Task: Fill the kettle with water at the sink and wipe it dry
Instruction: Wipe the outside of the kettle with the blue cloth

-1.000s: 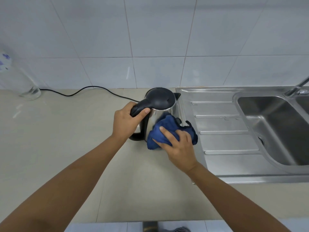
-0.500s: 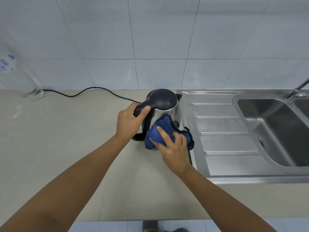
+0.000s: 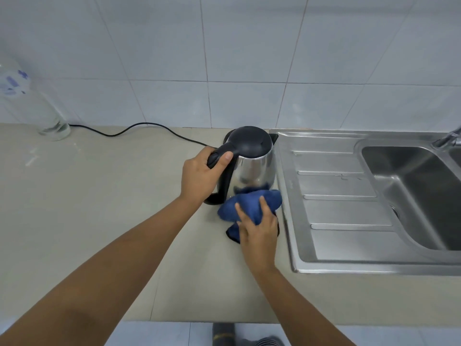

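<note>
A white tiled wall (image 3: 249, 46) runs behind everything, well beyond both grips. The beige table (image 3: 99, 208) lies beneath them. Just right of the right grip (image 3: 259, 233) sits the steel sink (image 3: 336, 245), its ribbed draining side nearest and the basin farther right. The steel kettle (image 3: 252, 168) stands upright on the table at the sink's left edge, between the two grips, its black lid shut. The left grip (image 3: 199, 178) is wrapped round the kettle's black handle, thumb on top. A clear bottle (image 3: 37, 108) stands far to the left of the left grip, against the wall. The right grip holds a bunched blue cloth (image 3: 247, 203) and presses it to the foot of the kettle's near side, with part of the cloth hanging under the palm onto the table. A black cord (image 3: 139, 126) snakes across the table from the bottle towards the kettle, behind the left grip. The tap (image 3: 446, 138) juts in far right of the right grip.
</note>
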`<state>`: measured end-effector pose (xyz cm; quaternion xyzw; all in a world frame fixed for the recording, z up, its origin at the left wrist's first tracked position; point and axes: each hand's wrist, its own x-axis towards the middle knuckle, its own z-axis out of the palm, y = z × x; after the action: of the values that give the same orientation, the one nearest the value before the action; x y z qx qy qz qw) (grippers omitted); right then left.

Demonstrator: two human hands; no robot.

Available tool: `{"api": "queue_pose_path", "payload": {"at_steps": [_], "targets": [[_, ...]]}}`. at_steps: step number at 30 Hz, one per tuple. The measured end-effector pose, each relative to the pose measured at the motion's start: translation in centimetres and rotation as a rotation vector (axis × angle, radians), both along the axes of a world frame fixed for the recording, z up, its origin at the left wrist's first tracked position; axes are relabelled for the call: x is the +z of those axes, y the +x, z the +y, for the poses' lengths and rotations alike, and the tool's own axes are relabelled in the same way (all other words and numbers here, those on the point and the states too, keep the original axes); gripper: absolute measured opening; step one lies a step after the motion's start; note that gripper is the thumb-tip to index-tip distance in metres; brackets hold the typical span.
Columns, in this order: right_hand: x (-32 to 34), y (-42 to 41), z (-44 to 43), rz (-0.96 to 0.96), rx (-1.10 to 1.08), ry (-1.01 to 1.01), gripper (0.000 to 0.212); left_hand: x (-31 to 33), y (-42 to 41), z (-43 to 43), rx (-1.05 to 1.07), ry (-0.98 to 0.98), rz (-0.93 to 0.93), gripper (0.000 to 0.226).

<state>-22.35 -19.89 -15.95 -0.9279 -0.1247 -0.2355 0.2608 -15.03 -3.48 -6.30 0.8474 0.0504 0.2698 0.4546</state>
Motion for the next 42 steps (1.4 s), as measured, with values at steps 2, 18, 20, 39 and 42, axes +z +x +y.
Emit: {"api": "queue_pose_path", "payload": {"at_steps": [2, 18, 20, 39, 42], "targets": [[-0.4, -0.1, 0.8, 0.056, -0.027, -0.116, 0.063, 0.0, 0.0, -0.1, -0.005, -0.003, 0.003, 0.041], [2.7, 1.7, 2.5, -0.07, -0.078, -0.13, 0.062, 0.3, 0.1, -0.1, 0.014, 0.028, 0.06, 0.048], [1.6, 1.0, 1.5, -0.038, -0.033, -0.214, 0.068, 0.3, 0.1, -0.2, 0.01, 0.024, 0.059, 0.049], [2.1, 6.8, -7.3, 0.492, -0.272, -0.049, 0.034, 0.9, 0.4, 1.2, -0.034, -0.054, 0.141, 0.055], [2.6, 6.1, -6.2, 0.558, -0.312, 0.099, 0.035, 0.9, 0.3, 1.1, -0.034, -0.025, 0.136, 0.05]]}}
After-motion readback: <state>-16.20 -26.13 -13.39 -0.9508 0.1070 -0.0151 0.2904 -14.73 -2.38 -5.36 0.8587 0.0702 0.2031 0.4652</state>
